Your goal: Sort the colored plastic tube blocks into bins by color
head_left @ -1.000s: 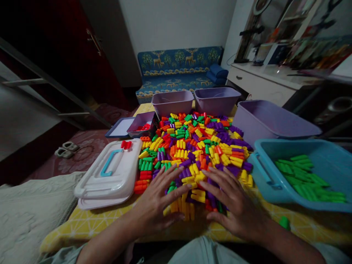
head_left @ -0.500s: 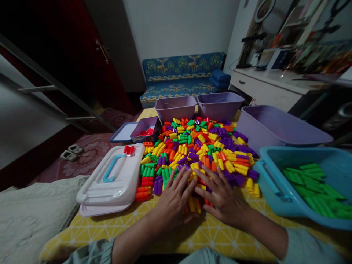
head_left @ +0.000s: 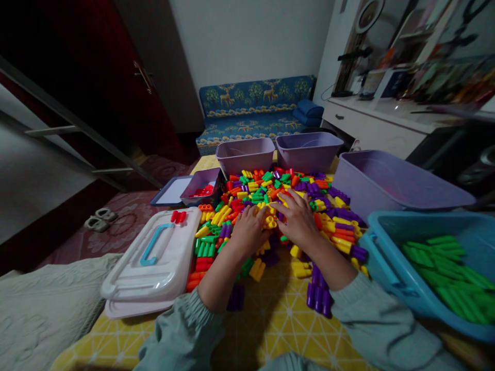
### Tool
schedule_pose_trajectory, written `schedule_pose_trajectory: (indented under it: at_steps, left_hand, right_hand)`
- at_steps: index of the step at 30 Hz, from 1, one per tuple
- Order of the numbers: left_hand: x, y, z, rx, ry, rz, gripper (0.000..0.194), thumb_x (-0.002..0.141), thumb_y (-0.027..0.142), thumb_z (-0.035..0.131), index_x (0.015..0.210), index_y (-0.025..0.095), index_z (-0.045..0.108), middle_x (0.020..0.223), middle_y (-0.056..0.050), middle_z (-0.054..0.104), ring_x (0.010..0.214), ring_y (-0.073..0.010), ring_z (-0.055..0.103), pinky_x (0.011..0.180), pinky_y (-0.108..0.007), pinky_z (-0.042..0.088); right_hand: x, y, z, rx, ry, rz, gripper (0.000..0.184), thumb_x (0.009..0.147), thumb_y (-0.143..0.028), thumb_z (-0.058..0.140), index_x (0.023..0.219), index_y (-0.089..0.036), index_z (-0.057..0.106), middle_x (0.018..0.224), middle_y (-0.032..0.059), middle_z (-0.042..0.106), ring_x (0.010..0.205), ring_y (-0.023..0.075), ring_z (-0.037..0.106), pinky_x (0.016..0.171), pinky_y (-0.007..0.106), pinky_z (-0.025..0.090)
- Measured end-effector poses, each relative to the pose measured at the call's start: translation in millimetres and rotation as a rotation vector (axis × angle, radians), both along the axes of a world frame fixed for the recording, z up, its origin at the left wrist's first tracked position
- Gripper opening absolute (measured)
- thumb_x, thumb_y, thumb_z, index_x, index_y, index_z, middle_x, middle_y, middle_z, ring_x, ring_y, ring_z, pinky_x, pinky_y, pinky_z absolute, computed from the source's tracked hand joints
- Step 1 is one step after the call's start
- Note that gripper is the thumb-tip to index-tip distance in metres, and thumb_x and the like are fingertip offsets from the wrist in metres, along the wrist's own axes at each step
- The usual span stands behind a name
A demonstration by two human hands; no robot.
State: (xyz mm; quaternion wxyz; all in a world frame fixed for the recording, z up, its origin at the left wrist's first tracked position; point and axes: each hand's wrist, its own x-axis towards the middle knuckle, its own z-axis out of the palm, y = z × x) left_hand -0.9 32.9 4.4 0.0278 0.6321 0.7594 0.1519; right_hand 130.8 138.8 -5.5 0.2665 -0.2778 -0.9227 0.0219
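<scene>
A heap of small plastic building pieces, shaped like joined tubes in yellow, green, purple, red and orange, covers the middle of the table. My left hand [head_left: 250, 230] rests on the heap with bent, parted fingers. Close to its right, my right hand [head_left: 297, 218] reaches into the heap with its fingers spread. Yellow pieces [head_left: 270, 222] lie between the two hands, touching or very near the fingertips. Neither hand shows a grip on any piece, though the fingertips are partly hidden. Nearer to me lie a purple piece [head_left: 319, 298] and a yellow piece [head_left: 257, 269].
Purple bins [head_left: 244, 157] stand behind the heap, with another purple bin [head_left: 390, 180] at right. A blue bin [head_left: 381, 252] holds green pieces. At left are a white lidded box [head_left: 154, 278] and a dark box [head_left: 193, 180] with red pieces. A yellow patterned cloth [head_left: 270, 319] covers the table.
Both hands have moved forward from the near edge of the heap to its middle. Pieces near me have shifted, baring cloth between purple and yellow ones.
</scene>
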Motion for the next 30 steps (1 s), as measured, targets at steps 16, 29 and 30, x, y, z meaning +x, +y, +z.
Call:
schedule_pose_trajectory:
  at_steps: [16, 29, 30]
  left_hand:
    - [20, -121, 8.7, 0.398, -0.07, -0.125, 0.031, 0.083, 0.016, 0.06, 0.113, 0.024, 0.06, 0.119, -0.009, 0.06, 0.111, -0.023, 0.057, 0.094, -0.043, 0.049]
    - [43, -152, -46.1, 0.063, -0.179, -0.187, 0.038, 0.082, 0.012, 0.053, 0.119, 0.022, 0.055, 0.105, -0.01, 0.061, 0.09, -0.0194, 0.06, 0.076, -0.03, 0.055]
    - [47, -144, -42.9, 0.045, -0.218, -0.188, 0.044, 0.081, 0.01, 0.054, 0.123, 0.023, 0.053, 0.109, -0.01, 0.06, 0.095, -0.0202, 0.06, 0.081, -0.032, 0.055]
  right_hand:
    - [106, -87, -2.8, -0.055, 0.013, -0.037, 0.057, 0.085, -0.039, 0.055, 0.138, -0.025, 0.044, 0.151, 0.0085, 0.032, 0.138, 0.0315, 0.029, 0.107, 0.053, 0.034]
    - [104, -110, -67.2, -0.085, -0.147, 0.167, 0.079, 0.079, -0.011, 0.06, 0.148, -0.031, 0.026, 0.159, 0.0109, -0.004, 0.141, 0.0379, 0.016, 0.104, 0.051, 0.042]
    - [94, -108, -63.7, -0.085, -0.14, 0.186, 0.077, 0.08, -0.009, 0.059, 0.147, -0.031, 0.028, 0.159, 0.0105, -0.005, 0.142, 0.0376, 0.014, 0.105, 0.052, 0.039]
